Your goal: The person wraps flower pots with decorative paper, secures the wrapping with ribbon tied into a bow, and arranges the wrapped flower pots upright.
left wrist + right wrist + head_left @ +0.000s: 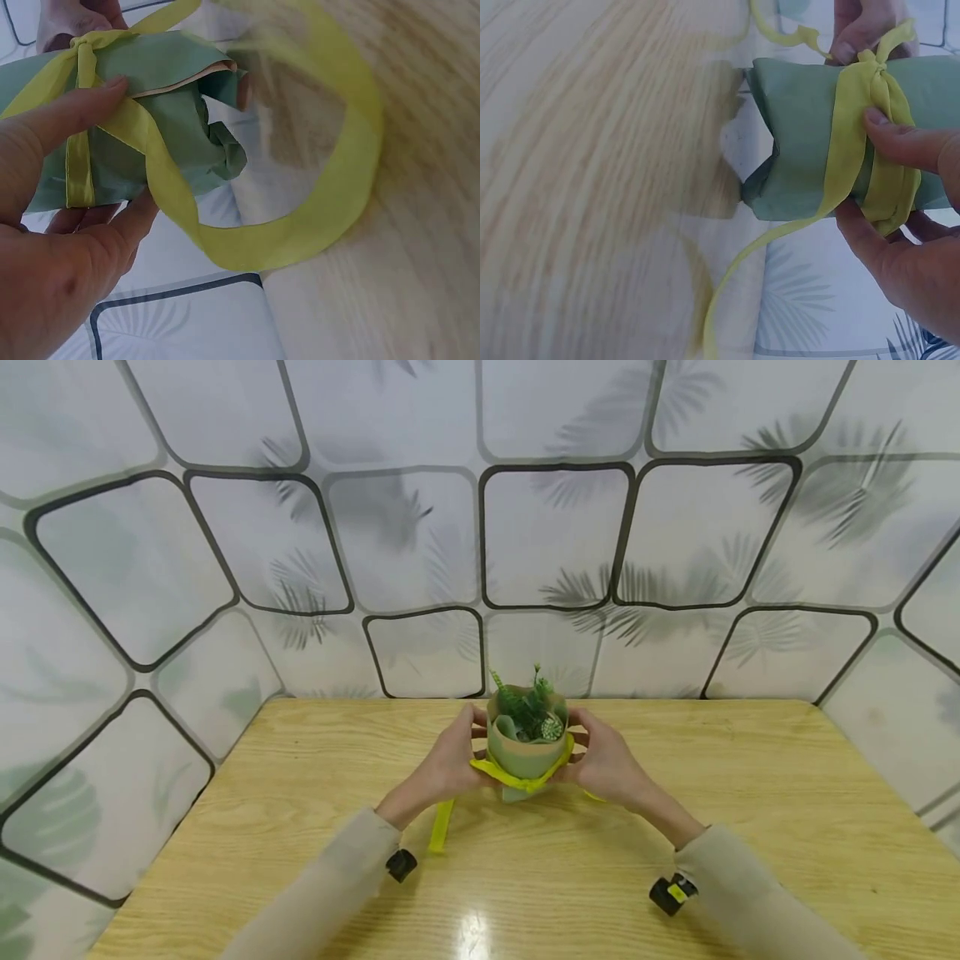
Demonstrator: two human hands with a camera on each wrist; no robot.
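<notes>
A small green potted plant (pixel 528 706), wrapped in green paper (pixel 525 762), stands upright between my two hands in the head view. A yellow ribbon (pixel 528 783) circles the wrapping and is tied in a knot. My left hand (pixel 452 753) grips the wrapped plant from the left, thumb near the knot. From the right side my right hand (pixel 609 762) holds it, thumb and fingers over the ribbon (pixel 855 120). One loose ribbon end loops wide in the left wrist view. The crumpled paper bottom (pixel 225 154) appears slightly off the table; the pot itself is hidden.
The wooden table (pixel 315 777) spreads around the plant. Behind it hangs a patterned curtain-like backdrop (pixel 555 535) that meets the table's far edge. A ribbon tail (pixel 442 827) hangs below my left hand.
</notes>
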